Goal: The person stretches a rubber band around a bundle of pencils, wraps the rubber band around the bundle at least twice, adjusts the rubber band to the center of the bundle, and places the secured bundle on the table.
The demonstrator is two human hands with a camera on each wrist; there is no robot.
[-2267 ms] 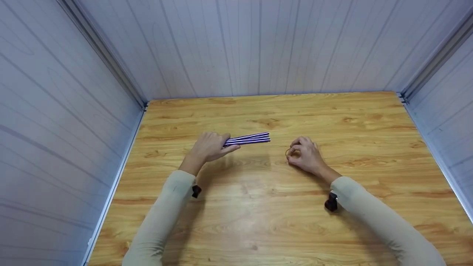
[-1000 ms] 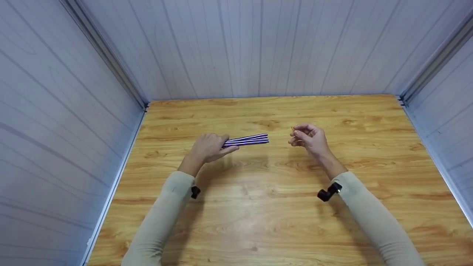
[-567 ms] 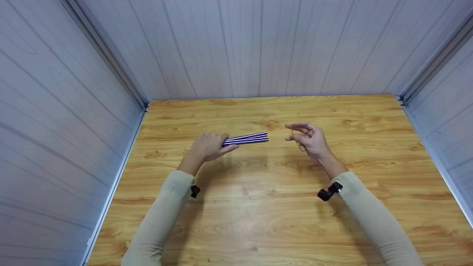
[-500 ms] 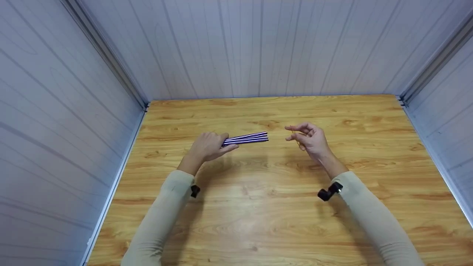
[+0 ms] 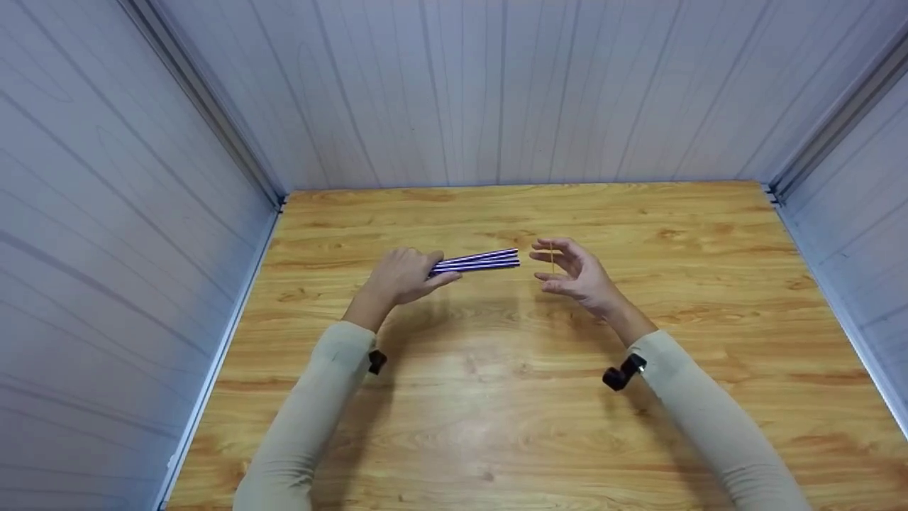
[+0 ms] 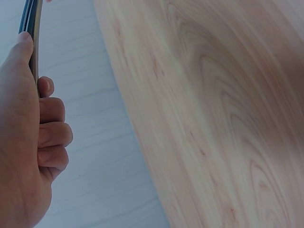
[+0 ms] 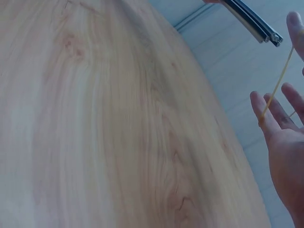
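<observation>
- Illumination: bright, even, diffuse; source apparently overhead, not in view.
- Glare: broad pale sheen on the table (image 5: 496,397), strongest on its near middle, between the two sleeves.
- Shadows: soft and faint, lying on the table just beneath the left hand (image 5: 401,278) and the right hand (image 5: 578,273).
- Head view: sharp throughout; wide-angle bowing of wall seams away from the table.
- Wrist views: washed out, low contrast; wood grain smeared, table edge curved; nearest skin out of focus.

Purple-striped sticks (image 5: 477,260), yellow rubber band (image 5: 552,257)
</observation>
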